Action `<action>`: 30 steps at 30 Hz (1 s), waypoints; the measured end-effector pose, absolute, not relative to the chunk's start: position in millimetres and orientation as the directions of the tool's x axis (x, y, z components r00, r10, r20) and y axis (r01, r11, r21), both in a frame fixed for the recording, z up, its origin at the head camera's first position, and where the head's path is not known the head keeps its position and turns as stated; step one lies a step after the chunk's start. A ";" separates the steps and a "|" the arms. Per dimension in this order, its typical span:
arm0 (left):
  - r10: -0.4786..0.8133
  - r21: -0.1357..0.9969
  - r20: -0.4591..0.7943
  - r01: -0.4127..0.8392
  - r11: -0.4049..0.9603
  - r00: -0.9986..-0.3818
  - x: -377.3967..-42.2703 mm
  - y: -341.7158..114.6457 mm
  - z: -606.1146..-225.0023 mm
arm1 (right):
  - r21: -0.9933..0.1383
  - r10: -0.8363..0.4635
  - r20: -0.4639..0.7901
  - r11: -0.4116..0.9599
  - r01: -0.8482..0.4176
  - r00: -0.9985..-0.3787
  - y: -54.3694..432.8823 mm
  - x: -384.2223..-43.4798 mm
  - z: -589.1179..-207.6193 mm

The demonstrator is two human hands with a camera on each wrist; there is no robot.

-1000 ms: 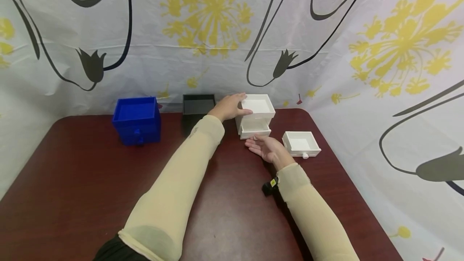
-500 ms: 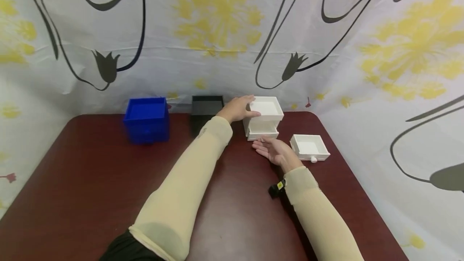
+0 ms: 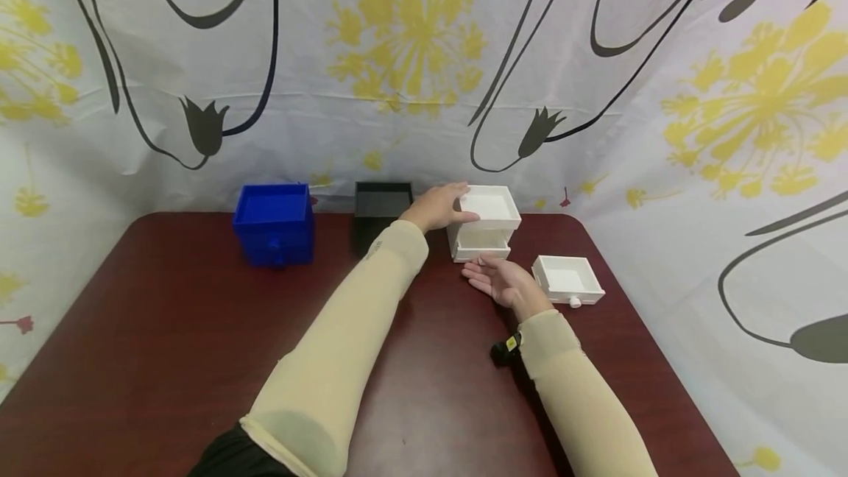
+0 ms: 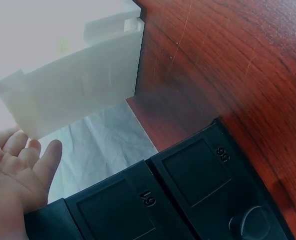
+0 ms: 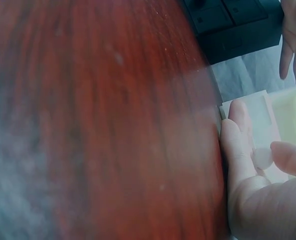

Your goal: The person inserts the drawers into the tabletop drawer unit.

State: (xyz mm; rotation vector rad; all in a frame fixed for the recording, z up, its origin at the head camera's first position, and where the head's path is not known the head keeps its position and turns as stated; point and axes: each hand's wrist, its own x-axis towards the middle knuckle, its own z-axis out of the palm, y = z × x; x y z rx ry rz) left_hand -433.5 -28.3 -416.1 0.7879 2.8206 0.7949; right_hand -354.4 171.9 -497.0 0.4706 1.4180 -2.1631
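Observation:
A small white drawer cabinet stands near the back of the table, its lower drawer partly pulled out. My left hand grips the cabinet's left side, thumb along the top front edge and fingers toward the back. In the left wrist view those fingers meet the cabinet's white wall. My right hand lies palm up at the drawer's front, fingers nearly straight. In the right wrist view a round white knob sits between thumb and fingers; the head view hides it. A separate white drawer lies to the right.
A black drawer cabinet stands left of the white one, partly behind my left hand and forearm. Further left is a blue drawer cabinet. A patterned cloth hangs behind the dark red wooden table.
The head view has shifted, moving the scene slightly right and down. The lower white drawer appears a little further in. Both hands keep nearly the same places on the cabinet and drawer.

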 end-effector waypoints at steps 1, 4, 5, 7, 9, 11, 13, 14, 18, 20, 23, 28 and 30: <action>0.510 0.515 0.036 0.453 0.728 -0.860 -433.3 -28.2 -416.5 | -0.743 -0.226 -0.540 -0.325 0.585 -0.811 172.2 -354.5 -497.5; 0.506 0.519 0.034 0.448 0.728 -0.862 -432.9 -27.9 -417.1 | -0.741 -0.228 -0.542 -0.325 0.588 -0.809 173.3 -355.0 -498.4; 0.505 0.518 0.033 0.447 0.730 -0.862 -432.8 -27.6 -417.2 | -0.741 -0.230 -0.540 -0.325 0.587 -0.810 173.8 -355.1 -498.5; 0.507 0.517 0.035 0.450 0.729 -0.862 -432.7 -27.2 -416.9 | -0.744 -0.233 -0.536 -0.325 0.584 -0.811 174.6 -355.5 -498.1; 0.509 0.515 0.038 0.454 0.727 -0.860 -432.8 -26.9 -416.7 | -0.748 -0.235 -0.530 -0.324 0.579 -0.815 174.9 -356.0 -497.5; 0.509 0.511 0.041 0.456 0.729 -0.860 -432.6 -26.8 -416.2 | -0.750 -0.234 -0.524 -0.328 0.574 -0.819 174.4 -357.2 -497.2; 0.504 0.508 0.041 0.452 0.733 -0.863 -432.4 -26.9 -415.8 | -0.750 -0.235 -0.524 -0.329 0.574 -0.819 173.2 -358.8 -497.3; 0.502 0.506 0.038 0.450 0.736 -0.864 -432.2 -27.1 -415.7 | -0.747 -0.235 -0.526 -0.331 0.576 -0.817 172.5 -359.7 -497.5; 0.503 0.498 0.028 0.449 0.742 -0.864 -431.1 -26.2 -416.5 | -0.744 -0.236 -0.533 -0.327 0.583 -0.813 171.9 -362.2 -500.0; 0.509 0.494 0.024 0.453 0.742 -0.860 -430.6 -25.5 -416.8 | -0.745 -0.228 -0.537 -0.323 0.583 -0.812 172.1 -363.0 -500.9; 0.516 0.496 0.018 0.456 0.739 -0.856 -430.0 -24.6 -417.0 | -0.745 -0.214 -0.547 -0.317 0.587 -0.809 172.3 -363.6 -501.1; 0.507 0.514 0.035 0.450 0.730 -0.861 -429.6 -26.0 -416.9 | -0.755 -0.204 -0.539 -0.315 0.576 -0.817 171.2 -363.9 -500.4; 0.497 0.518 0.041 0.444 0.731 -0.867 -429.7 -27.6 -417.0 | -0.758 -0.197 -0.534 -0.318 0.569 -0.822 169.8 -363.4 -500.4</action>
